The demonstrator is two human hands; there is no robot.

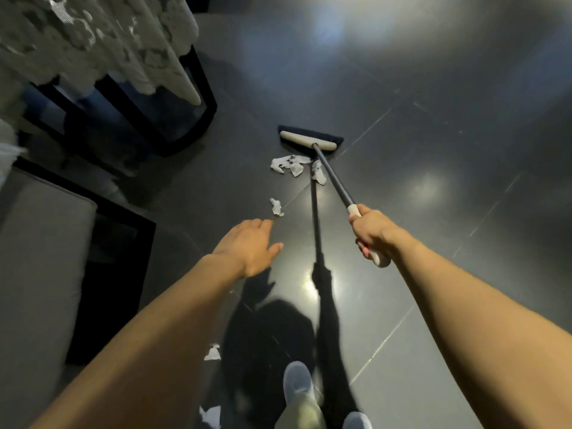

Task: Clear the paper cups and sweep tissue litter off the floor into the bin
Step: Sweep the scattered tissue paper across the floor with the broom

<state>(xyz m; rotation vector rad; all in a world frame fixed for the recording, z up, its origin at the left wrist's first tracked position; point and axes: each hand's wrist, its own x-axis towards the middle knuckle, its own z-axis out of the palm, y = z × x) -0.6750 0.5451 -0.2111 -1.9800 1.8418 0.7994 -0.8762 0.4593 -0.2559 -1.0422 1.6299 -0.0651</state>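
While the right hand gripped the broom by its pale handle end, the left hand hung open, holding nothing. Crumpled white tissue scraps lay just short of the broom's head; beyond it, glossy dark floor tiles stretched wide.

Floor seen from above. The broom head rests at centre, ahead of the person; its handle runs back and rightward into the right hand. A tissue cluster lies just behind the head. One scrap lies just ahead of the left hand, two more left of the shoes. A draped table stands far left, and a cushioned seat nearer left.
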